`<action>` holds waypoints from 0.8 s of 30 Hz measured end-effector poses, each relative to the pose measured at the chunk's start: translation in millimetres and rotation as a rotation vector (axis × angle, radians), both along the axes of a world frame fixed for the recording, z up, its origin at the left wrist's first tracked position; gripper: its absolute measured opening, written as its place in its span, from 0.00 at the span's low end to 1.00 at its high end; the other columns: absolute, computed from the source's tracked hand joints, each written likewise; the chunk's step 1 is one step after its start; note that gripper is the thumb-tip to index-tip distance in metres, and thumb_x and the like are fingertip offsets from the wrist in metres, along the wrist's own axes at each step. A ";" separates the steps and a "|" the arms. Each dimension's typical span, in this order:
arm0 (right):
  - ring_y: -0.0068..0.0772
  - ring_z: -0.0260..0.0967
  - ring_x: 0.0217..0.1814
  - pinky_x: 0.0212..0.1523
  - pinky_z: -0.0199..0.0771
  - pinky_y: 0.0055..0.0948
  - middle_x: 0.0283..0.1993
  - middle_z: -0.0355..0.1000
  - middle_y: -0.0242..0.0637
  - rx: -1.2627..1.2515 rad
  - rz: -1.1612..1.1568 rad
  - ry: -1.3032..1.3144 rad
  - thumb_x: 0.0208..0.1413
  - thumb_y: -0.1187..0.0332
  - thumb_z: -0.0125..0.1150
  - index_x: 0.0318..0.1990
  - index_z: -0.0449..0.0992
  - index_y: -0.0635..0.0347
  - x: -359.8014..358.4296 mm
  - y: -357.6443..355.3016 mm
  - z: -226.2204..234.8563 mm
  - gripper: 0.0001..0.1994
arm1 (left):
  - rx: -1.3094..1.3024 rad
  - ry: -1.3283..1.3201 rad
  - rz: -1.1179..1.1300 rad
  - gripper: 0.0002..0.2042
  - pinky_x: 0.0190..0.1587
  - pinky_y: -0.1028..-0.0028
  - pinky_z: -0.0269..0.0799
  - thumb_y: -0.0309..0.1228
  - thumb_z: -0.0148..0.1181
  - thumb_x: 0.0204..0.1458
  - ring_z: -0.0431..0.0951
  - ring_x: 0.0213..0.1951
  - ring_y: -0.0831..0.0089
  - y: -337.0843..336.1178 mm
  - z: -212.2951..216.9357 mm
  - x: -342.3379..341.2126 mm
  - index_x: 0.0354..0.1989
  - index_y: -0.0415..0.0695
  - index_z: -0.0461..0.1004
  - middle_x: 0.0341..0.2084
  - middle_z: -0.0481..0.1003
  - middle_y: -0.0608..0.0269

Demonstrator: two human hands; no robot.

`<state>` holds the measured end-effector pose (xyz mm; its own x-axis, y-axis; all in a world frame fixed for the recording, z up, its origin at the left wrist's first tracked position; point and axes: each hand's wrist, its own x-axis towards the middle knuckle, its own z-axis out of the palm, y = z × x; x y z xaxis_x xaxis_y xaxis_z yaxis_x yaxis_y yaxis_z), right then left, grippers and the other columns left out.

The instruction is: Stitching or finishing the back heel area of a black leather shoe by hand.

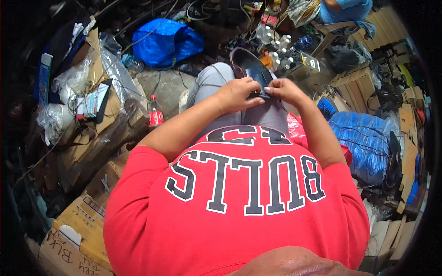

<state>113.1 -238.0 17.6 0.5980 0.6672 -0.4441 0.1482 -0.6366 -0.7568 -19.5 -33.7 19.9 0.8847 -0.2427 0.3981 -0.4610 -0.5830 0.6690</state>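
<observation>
Across my lap, over my grey trouser legs (214,83), lies a dark shoe (256,69), black inside with a brownish edge. Its rounded end points away from me. My left hand (239,94) is closed on the near left part of it, fingers curled inward. At the near right edge, my right hand (284,91) pinches with thumb and forefinger. Whether anything small sits in that pinch, I cannot make out. The fingers partly hide the near end of the shoe.
A bottle with a red label (155,111) stands left of my legs. Beyond are a blue plastic bag (165,42) and several small bottles (281,46). Cardboard boxes (80,225) crowd the left, a blue wrapped bundle (360,142) the right. Another person's blue sleeve (345,11) shows far right.
</observation>
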 end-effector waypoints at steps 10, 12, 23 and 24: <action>0.15 0.56 0.24 0.25 0.61 0.23 0.22 0.63 0.29 -0.031 0.169 -0.332 0.54 0.64 0.60 0.31 0.70 0.65 -19.4 29.6 26.8 0.12 | 0.021 0.159 0.078 0.08 0.47 0.67 0.68 0.33 0.60 0.48 0.73 0.42 0.62 19.1 -17.7 46.7 0.36 0.46 0.76 0.39 0.72 0.59; 0.23 0.61 0.23 0.26 0.63 0.28 0.22 0.66 0.36 -0.071 0.194 -0.308 0.53 0.62 0.60 0.29 0.71 0.65 -15.4 28.6 28.6 0.13 | 0.010 0.228 0.051 0.09 0.48 0.67 0.67 0.34 0.60 0.48 0.72 0.44 0.62 10.7 -26.9 55.1 0.36 0.46 0.76 0.39 0.72 0.59; 0.26 0.61 0.23 0.27 0.62 0.30 0.20 0.62 0.41 0.203 0.386 -0.493 0.54 0.65 0.55 0.22 0.70 0.64 -8.3 -22.8 22.0 0.13 | -0.144 0.384 -0.046 0.11 0.49 0.72 0.62 0.35 0.67 0.44 0.68 0.43 0.68 13.4 -49.8 73.8 0.31 0.44 0.74 0.34 0.70 0.62; 0.25 0.61 0.24 0.28 0.61 0.28 0.20 0.61 0.37 0.222 0.211 -0.313 0.54 0.66 0.56 0.22 0.70 0.63 -6.2 -35.4 37.7 0.12 | -0.121 0.401 -0.024 0.11 0.49 0.73 0.62 0.35 0.67 0.44 0.68 0.43 0.68 14.8 -46.5 73.0 0.31 0.44 0.74 0.34 0.70 0.62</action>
<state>106.9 -273.5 55.2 0.5218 0.8478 -0.0949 0.5017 -0.3949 -0.7696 53.6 -18.9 -26.6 0.9701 -0.2376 0.0499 -0.1623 -0.4814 0.8613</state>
